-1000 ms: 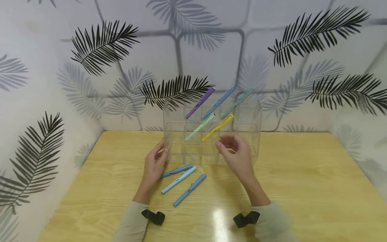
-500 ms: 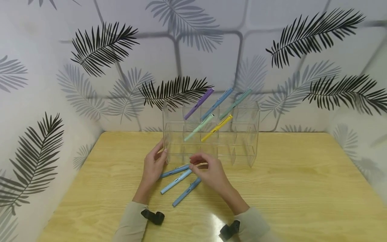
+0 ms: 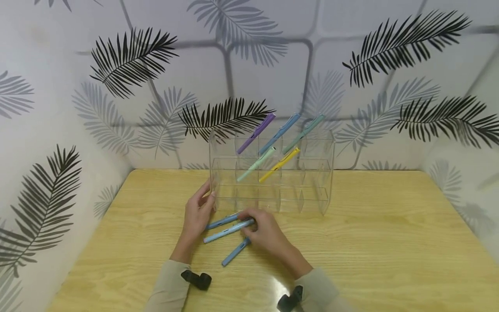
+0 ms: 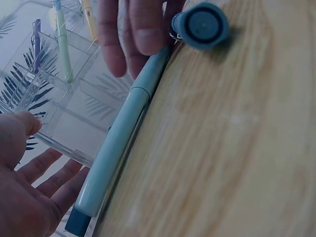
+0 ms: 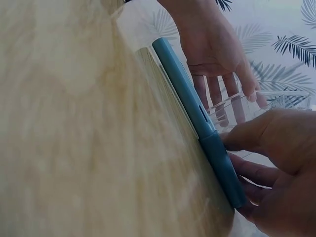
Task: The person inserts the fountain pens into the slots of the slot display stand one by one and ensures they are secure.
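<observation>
Both hands were narrowed: the right hand [image 3: 267, 232] pinched one light blue pen [image 3: 224, 233] by its far end, in front of the clear rack [image 3: 269, 193], whose left edge the left hand [image 3: 198, 212] held. Table [image 3: 382, 225] stretched widely rightward to its edge. Two darker blue pens [image 3: 235, 252] lay beside the light one; five pens [image 3: 279, 165] leaned in the rack, three above two.

A wood-grain table [image 3: 390, 242] with a yellowish top reaches back to a white wall [image 3: 269, 78] printed with palm fronds [image 3: 134, 58] — some crisp black, others faded grey — over thick grey lines [image 3: 230, 73] with rounded corners. The frond pattern continues on the left wall [image 3: 46, 121]. A bright glare patch [image 3: 279, 286] gleams on the near tabletop.
</observation>
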Demonstrator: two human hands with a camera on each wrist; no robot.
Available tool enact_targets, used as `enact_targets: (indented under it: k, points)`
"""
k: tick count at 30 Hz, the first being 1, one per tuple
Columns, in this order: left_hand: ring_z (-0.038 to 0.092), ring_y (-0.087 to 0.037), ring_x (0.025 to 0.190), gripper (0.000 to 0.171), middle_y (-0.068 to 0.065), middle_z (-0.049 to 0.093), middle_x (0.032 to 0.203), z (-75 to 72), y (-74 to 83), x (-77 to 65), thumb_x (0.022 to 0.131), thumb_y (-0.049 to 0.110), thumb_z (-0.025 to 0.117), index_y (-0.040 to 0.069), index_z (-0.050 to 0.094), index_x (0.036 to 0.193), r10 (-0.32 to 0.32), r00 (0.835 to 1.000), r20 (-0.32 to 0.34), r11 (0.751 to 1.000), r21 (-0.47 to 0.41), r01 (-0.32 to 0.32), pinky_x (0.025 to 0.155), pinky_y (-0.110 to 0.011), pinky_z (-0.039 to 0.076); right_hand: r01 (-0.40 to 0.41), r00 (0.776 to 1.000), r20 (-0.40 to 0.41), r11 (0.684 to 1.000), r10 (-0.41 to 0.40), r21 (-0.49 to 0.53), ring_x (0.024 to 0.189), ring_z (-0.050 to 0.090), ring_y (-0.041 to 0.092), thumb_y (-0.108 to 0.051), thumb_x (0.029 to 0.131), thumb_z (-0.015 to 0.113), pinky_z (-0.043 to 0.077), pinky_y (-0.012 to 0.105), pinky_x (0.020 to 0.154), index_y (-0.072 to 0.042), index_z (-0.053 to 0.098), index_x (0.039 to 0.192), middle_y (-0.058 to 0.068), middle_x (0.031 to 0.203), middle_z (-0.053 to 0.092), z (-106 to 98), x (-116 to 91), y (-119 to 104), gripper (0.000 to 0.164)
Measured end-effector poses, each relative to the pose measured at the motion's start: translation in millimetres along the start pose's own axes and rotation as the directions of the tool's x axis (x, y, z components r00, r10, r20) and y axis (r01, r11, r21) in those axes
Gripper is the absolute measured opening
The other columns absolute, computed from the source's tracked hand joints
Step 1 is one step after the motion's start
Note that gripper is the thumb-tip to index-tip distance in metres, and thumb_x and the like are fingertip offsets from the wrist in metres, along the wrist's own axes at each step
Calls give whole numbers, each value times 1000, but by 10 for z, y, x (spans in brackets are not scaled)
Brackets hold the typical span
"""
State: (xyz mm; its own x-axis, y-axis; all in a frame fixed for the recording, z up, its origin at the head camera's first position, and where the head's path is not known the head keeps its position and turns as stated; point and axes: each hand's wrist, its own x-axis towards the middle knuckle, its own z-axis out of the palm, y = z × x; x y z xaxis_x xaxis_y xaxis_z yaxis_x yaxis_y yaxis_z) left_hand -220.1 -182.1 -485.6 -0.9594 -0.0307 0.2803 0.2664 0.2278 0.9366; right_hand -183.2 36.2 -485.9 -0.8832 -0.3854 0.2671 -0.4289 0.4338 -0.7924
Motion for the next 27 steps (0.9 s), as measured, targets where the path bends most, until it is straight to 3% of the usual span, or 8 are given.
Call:
enact_targets:
  k: [5, 12, 16, 19, 27]
  points:
    - [64, -40, 119, 47, -14, 56, 147, 2, -3, 8, 106, 12, 57, 15, 52, 152, -4, 1000, 6, 1000, 6, 4, 68, -34, 59, -42, 999, -4, 999, 42, -14, 98, 67, 23, 7, 87, 75, 57, 36, 82, 0, 74, 107, 10, 109, 73, 4, -5, 17, 21]
    - [67, -41, 99, 47, -16, 56, 146, 20, 4, 14, 106, 12, 58, 13, 51, 152, -13, 1000, 4, 1000, 6, 13, 64, -31, 56, -55, 998, -4, 993, 55, -106, 91, 64, 21, 7, 85, 78, 55, 35, 80, -2, 77, 100, 6, 98, 71, -28, -1, 31, 18]
    - [65, -41, 114, 47, -15, 54, 149, 20, 7, 1, 107, 12, 57, 13, 50, 154, -24, 1000, 16, 1000, -8, 24, 70, -35, 58, -41, 999, 20, 993, 44, -114, 89, 63, 19, 4, 87, 77, 53, 34, 78, -4, 77, 102, 5, 100, 72, -54, -9, 43, 17]
    - [62, -41, 120, 48, -15, 53, 150, 19, 11, -10, 107, 14, 56, 12, 48, 154, -32, 999, 18, 999, -5, 32, 72, -36, 58, -50, 998, 23, 996, 52, -70, 89, 63, 18, 3, 90, 75, 55, 33, 77, -4, 76, 106, 6, 104, 71, -108, -16, 28, 18]
    - [65, -42, 103, 47, -14, 56, 148, 25, 18, -9, 107, 15, 58, 13, 50, 153, -39, 999, 1, 999, -13, 39, 65, -32, 57, -110, 993, -20, 986, 113, 129, 95, 71, 27, 4, 91, 75, 60, 35, 80, -1, 73, 116, 12, 110, 71, -284, 21, -53, 26]
